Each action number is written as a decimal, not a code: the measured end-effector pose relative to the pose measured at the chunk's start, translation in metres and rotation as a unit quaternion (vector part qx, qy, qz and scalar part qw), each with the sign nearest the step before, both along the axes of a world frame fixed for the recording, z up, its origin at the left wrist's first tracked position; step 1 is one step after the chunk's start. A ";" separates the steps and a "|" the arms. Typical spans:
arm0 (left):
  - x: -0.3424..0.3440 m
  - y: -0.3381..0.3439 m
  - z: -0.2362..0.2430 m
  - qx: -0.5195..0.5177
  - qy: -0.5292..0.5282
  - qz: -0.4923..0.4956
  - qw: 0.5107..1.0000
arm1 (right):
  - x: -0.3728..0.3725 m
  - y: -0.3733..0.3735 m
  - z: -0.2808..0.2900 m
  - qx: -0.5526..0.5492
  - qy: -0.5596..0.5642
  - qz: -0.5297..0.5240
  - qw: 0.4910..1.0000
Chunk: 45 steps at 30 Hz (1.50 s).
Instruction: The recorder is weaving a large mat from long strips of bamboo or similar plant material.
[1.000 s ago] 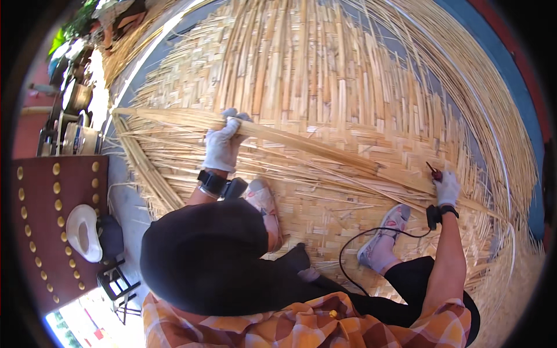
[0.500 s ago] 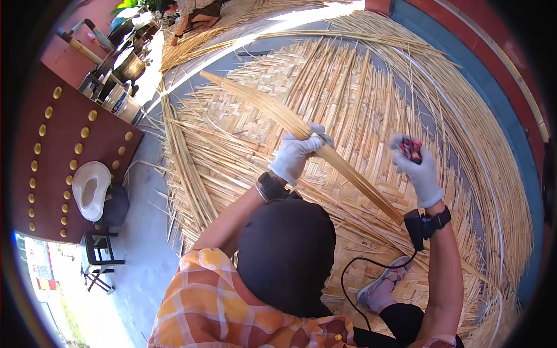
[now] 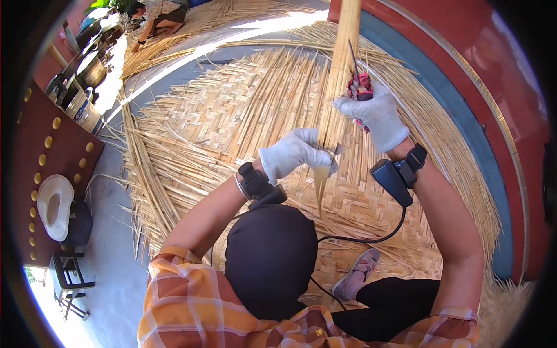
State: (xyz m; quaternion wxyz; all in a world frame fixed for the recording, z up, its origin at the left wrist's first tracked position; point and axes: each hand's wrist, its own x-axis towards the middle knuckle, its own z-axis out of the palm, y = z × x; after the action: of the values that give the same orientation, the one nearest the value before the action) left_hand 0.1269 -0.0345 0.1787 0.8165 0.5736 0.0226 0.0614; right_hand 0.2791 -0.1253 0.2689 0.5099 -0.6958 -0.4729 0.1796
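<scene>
A bundle of flat, pale reed strips (image 3: 342,55) runs nearly upright from the top edge down to my gloved left hand (image 3: 299,152), whose fingers are closed around its lower part. Below that hand, thinner ends (image 3: 321,188) hang down. In my gloved right hand (image 3: 377,113) is a tool with a red-wrapped handle (image 3: 361,87) and a thin dark point sticking up. The right thumb lies against the strips, above and to the right of my left hand. Under both hands spreads a woven reed mat (image 3: 203,113) with loose ends around its rim.
Long loose reeds (image 3: 458,156) curve along the right side, beside a blue-grey ledge and red wall. At far left are a studded red door (image 3: 64,139), a pale hat (image 3: 55,207) and a dark stool (image 3: 71,272). Another person (image 3: 162,20) crouches at the back left among buckets and reeds.
The reed strips have swung from a diagonal to nearly upright. My right hand has moved left and up with the tool, against the strips. My left hand has shifted slightly right.
</scene>
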 end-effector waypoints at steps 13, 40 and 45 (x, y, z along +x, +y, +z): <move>0.005 -0.003 0.098 0.157 0.006 0.096 0.983 | 0.019 -0.092 0.067 0.056 -0.025 -0.016 0.998; 0.041 -0.083 0.139 0.565 -0.055 0.124 0.814 | 0.011 -0.197 0.075 -0.117 -0.614 -0.117 0.772; 0.042 -0.086 0.141 0.626 -0.114 0.118 0.762 | 0.024 -0.207 0.066 -0.135 -0.619 -0.178 0.753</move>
State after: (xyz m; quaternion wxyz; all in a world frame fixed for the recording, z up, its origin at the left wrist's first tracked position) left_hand 0.1689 -0.1200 0.3197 0.2585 0.9389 -0.0468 0.2222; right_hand 0.3029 -0.3322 0.3352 0.0295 -0.7884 -0.5234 -0.3220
